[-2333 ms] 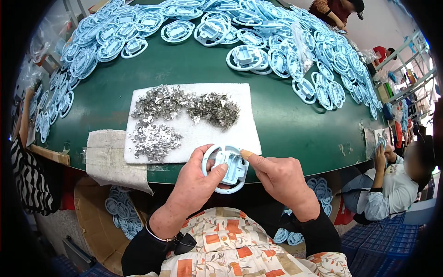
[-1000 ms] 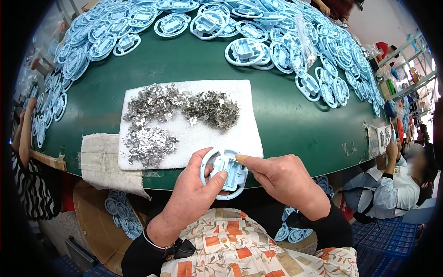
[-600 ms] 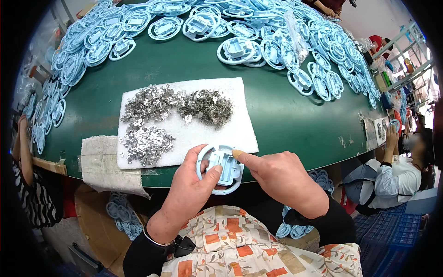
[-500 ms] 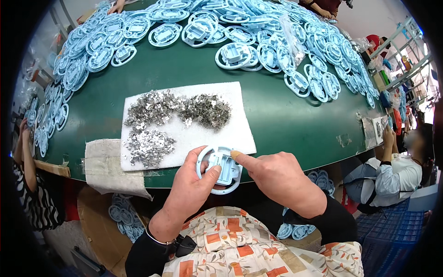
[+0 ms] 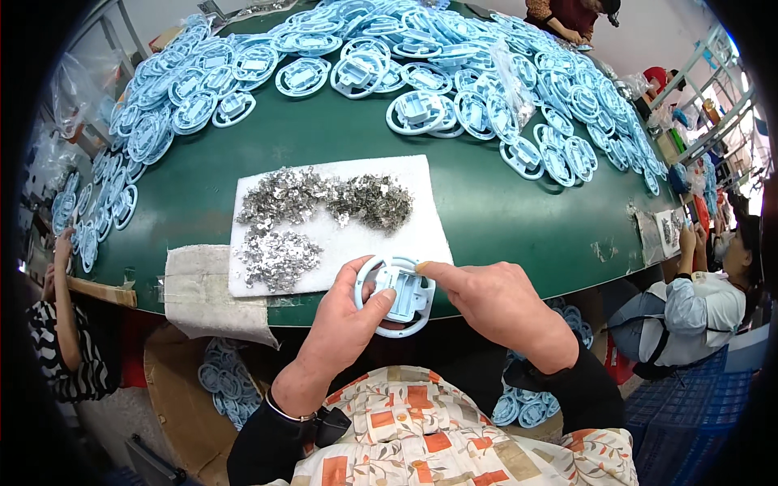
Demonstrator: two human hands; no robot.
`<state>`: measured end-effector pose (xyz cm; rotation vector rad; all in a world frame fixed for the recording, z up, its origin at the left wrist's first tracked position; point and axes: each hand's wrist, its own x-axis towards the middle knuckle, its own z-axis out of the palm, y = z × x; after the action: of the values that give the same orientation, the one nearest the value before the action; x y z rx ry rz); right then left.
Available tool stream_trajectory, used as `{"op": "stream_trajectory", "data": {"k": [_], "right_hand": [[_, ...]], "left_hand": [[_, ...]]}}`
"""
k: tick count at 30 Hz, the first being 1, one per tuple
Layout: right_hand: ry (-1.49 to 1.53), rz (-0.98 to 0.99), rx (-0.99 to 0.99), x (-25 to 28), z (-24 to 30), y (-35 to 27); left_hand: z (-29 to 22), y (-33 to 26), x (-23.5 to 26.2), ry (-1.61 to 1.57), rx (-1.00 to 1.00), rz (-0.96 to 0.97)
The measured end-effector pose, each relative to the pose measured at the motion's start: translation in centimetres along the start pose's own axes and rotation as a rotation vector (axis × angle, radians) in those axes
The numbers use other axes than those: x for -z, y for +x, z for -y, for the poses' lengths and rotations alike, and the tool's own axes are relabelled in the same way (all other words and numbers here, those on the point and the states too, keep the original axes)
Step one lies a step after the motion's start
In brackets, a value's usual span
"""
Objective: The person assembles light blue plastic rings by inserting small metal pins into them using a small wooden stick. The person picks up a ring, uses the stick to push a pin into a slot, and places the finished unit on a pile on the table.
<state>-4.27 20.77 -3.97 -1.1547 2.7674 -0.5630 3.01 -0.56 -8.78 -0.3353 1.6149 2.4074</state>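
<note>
Blue pc [image 5: 404,303] in L grip [image 5: 344,317]

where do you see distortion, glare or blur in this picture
Head view: the front edge of the green table curves, corners fall black; a pale sheen lies right of the white sheet; small metal pieces glint; held blue ring fairly sharp.

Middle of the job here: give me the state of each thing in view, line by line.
Left hand: closed on the blue ring part
Right hand: index fingertip at the part's upper right
Blue ring part: held, recessed side showing
Metal pieces: loose, heaped
White foam sheet: flat, under the heaps
Cloth: draped over table edge
</note>
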Motion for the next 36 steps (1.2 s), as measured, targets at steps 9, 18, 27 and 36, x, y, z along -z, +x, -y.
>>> {"op": "stream_trajectory", "data": {"k": [9,18,27,36], "right_hand": [[1.378,-0.01,-0.369,-4.5,0.1,-2.4],[0.999,0.013,-0.298,-2.1,0.8,-3.1],[1.09,-0.321,-0.098,-3.6,1.9,-3.1],[0.672,-0.372,0.052,-4.8,4.3,-2.1]], "left_hand": [[0.0,-1.6,0.0,-0.137,0.079,0.126],[-2.8,-0.2,-1.1,1.045,-0.501,0.385],[1.0,0.7,0.6,-0.476,-0.013,0.441],[0.4,0.3,1.1,-0.417,-0.006,0.367]]}}
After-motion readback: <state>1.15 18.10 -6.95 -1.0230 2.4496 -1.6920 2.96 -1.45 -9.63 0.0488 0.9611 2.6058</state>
